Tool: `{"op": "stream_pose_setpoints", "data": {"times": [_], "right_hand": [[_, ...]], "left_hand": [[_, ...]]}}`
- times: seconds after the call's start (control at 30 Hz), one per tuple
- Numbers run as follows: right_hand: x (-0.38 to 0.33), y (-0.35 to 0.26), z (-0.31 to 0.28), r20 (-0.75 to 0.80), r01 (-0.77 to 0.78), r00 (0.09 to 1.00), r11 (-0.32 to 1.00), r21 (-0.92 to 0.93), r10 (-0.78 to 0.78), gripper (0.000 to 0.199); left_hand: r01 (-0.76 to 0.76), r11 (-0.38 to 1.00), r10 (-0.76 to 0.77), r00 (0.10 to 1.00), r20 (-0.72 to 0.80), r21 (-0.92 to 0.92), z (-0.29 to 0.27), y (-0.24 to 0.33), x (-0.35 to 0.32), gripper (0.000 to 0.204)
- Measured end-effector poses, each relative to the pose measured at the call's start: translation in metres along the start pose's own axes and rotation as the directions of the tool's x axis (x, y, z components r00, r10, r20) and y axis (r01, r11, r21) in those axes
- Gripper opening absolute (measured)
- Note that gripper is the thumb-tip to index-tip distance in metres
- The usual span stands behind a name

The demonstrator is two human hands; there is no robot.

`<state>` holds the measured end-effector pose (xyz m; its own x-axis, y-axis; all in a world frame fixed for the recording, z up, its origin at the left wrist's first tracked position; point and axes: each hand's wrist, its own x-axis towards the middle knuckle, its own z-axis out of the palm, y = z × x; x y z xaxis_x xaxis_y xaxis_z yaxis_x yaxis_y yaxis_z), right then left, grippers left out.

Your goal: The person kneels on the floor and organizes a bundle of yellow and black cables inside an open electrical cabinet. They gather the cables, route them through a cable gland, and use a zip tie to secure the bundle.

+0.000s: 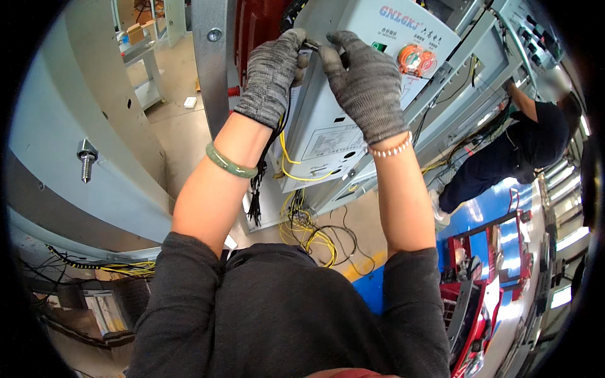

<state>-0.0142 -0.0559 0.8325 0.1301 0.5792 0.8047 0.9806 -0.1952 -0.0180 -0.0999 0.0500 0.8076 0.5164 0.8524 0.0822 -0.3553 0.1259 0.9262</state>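
Observation:
My left hand (pixel 275 79), in a grey knit glove, is raised at the open cabinet's edge with its fingers pinched together. My right hand (pixel 365 82), gloved alike, is close beside it, its thumb and forefinger bent toward the left fingertips. A short, thin dark piece (pixel 311 44) shows between the two hands; its kind is too small to tell. Below my left hand hangs a bundle of thin black strands (pixel 255 198), wires or ties. Behind both hands is a light grey cabinet panel (pixel 321 116) with a round orange-rimmed part (pixel 416 60) and a wiring diagram.
Yellow wires (pixel 287 151) hang at the panel, and more yellow and black cables (pixel 315 236) lie on the floor. A bolt (pixel 86 160) juts from the curved grey panel at left. Another person (pixel 520 142) works at right, near a red cart (pixel 469 315).

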Motion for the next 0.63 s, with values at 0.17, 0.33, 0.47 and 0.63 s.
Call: {"op": "stream_pose_setpoints", "data": {"times": [0.17,0.33,0.47,0.63], "right_hand": [[-0.022,0.003,0.005,0.160,-0.117,0.985,0.940,0.319,0.068,0.029],[-0.049,-0.010,0.040,0.297,-0.327,0.941,0.651,0.685,0.160,0.026],[-0.057,-0.006,0.045,0.295,-0.336,0.941,0.563,0.755,0.167,0.029],[-0.071,-0.005,0.068,0.313,-0.347,0.936,0.277,0.896,0.162,0.035]], "left_hand": [[0.074,0.997,-0.075,0.988,-0.132,-0.011,0.013,0.004,-0.003,0.023],[0.037,0.999,-0.038,0.986,-0.164,-0.006,0.015,-0.001,0.004,0.025],[0.083,0.995,-0.094,0.975,-0.201,-0.062,0.021,-0.002,-0.001,0.023],[-0.051,0.998,0.059,0.982,-0.182,0.044,0.029,0.004,-0.020,0.025]]}}
